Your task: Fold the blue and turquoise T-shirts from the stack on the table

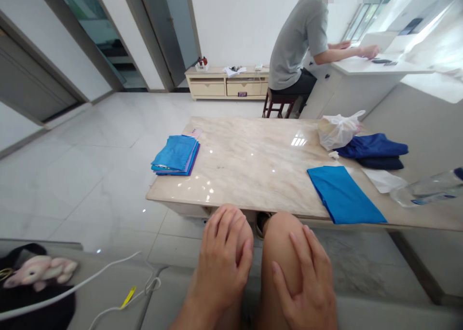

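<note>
My left hand (224,255) lies flat over my left knee, its fingers stretched out and holding nothing. On the other thigh rests my right hand (307,284), fingers spread and also without anything in it. Beyond my knees is a low marble-topped table (246,171). A folded blue cloth (345,195) lies near its front edge, ahead of my right hand. To the far left, a stack of folded blue and purple cloths (176,155) sits at the table's corner.
On the table's right are a white plastic bag (338,130), dark blue garments (376,149), white paper (384,179) and a clear bottle (427,190) lying down. A white cable (108,265) and pink plush toy (41,270) lie on the sofa. A person (298,40) sits behind the table.
</note>
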